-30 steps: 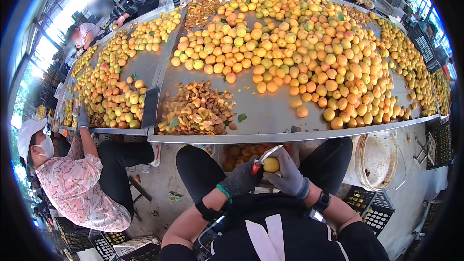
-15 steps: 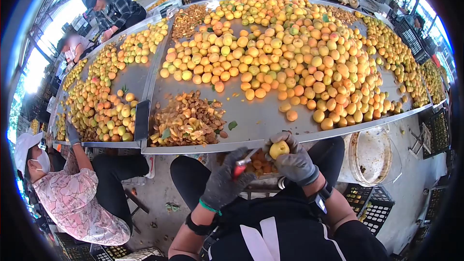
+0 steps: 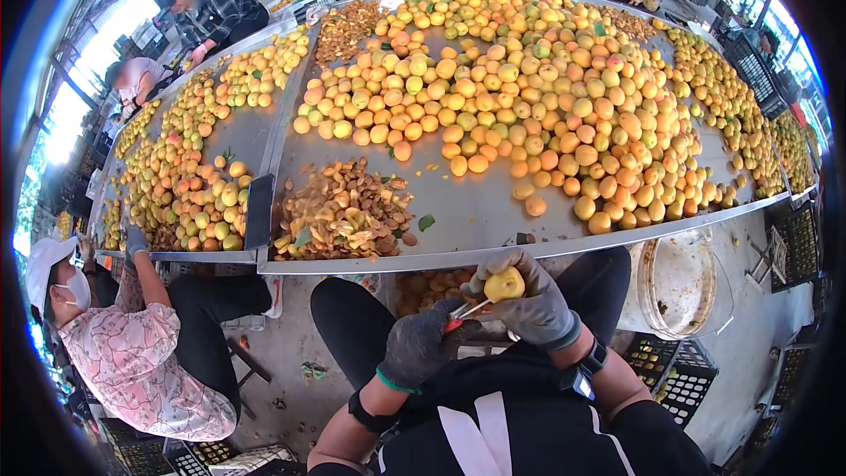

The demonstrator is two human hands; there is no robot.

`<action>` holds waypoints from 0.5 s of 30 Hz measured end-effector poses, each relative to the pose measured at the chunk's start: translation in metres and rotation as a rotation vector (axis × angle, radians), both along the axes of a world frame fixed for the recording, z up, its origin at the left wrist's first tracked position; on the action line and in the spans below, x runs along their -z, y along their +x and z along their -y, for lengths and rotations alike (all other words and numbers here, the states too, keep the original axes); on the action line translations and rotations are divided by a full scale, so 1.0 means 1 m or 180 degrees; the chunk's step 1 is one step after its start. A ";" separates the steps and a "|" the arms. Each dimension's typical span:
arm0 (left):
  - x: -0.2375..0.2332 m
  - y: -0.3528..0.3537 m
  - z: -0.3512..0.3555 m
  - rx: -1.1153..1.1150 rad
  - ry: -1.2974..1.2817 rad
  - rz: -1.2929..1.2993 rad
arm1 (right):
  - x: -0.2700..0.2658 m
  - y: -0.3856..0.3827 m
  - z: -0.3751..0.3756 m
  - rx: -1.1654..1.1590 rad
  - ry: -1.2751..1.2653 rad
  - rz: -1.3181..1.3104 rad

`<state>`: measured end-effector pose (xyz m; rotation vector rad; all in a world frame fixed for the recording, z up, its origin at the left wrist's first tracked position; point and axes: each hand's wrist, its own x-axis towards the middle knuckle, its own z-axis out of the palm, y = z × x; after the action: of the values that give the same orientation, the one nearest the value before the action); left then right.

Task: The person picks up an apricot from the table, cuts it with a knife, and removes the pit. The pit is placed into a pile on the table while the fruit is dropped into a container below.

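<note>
Gloved in grey, my right hand (image 3: 527, 304) holds a yellow apricot (image 3: 505, 285) between thumb and fingers, just past the table's front rim. Wrapped round the red handle of a small knife (image 3: 455, 323) is my left hand (image 3: 423, 345), in a dark glove. The metal of the knife points up and right and meets the lower side of the fruit. On the metal table (image 3: 458, 211) ahead lies a large heap of whole apricots (image 3: 529, 115). A pile of split apricot pieces (image 3: 344, 211) sits at its front left.
Below my hands a container of apricot pieces (image 3: 427, 289) shows partly. To the right stand a white bucket (image 3: 677, 286) and a black crate (image 3: 674, 379). A co-worker (image 3: 145, 353) sits at the left; other people sit round the table's far side.
The knife's metal has come to the apricot, and my left hand has moved slightly down. The apricot has turned in my right hand. The co-worker at the left has barely moved.
</note>
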<state>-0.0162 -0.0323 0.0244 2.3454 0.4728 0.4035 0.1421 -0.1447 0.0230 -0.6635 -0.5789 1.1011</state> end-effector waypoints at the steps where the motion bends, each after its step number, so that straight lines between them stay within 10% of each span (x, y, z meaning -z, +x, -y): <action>1: 0.001 -0.001 0.001 0.0006 0.0151 -0.0047 | 0.001 -0.001 -0.001 0.0016 0.0039 -0.0132; 15: 0.016 -0.005 0.008 -0.0095 0.0006 -0.0454 | -0.005 -0.007 0.004 -0.0189 -0.0030 -0.0175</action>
<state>-0.0217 -0.0404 0.0084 2.3812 0.5755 0.2512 0.1348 -0.1486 0.0284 -0.6258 -0.5494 1.1747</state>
